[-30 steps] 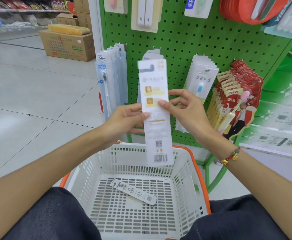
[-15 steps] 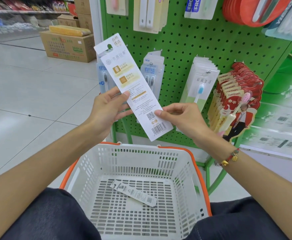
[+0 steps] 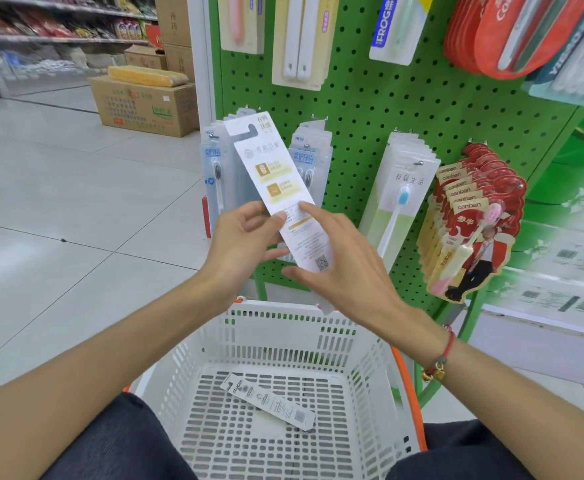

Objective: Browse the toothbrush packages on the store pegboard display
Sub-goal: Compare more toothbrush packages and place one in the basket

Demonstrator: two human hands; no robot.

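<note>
A long white toothbrush package [image 3: 276, 174] with gold labels and a QR code is tilted up to the left in front of the green pegboard [image 3: 370, 105]. My left hand [image 3: 242, 247] pinches its middle between thumb and fingers. My right hand [image 3: 353, 271] lies over its lower end with straight fingers, the index finger resting on the printed face. Behind them hang rows of toothbrush packs: blue-grey ones [image 3: 214, 174], more blue-grey ones [image 3: 309, 161], white ones with a blue brush [image 3: 401, 188] and red canban cards [image 3: 474, 216].
A white shopping basket [image 3: 283, 310] with orange trim sits against my knees, one toothbrush package [image 3: 270, 405] lying flat in it. More packs hang along the pegboard's top. Cardboard boxes [image 3: 145, 105] and store shelves [image 3: 58, 29] stand across the tiled floor at left.
The package went from upright to tilted left, and now sits a little to the right in front of the hanging packs. My right hand slid from its bottom edge up over its lower face.
</note>
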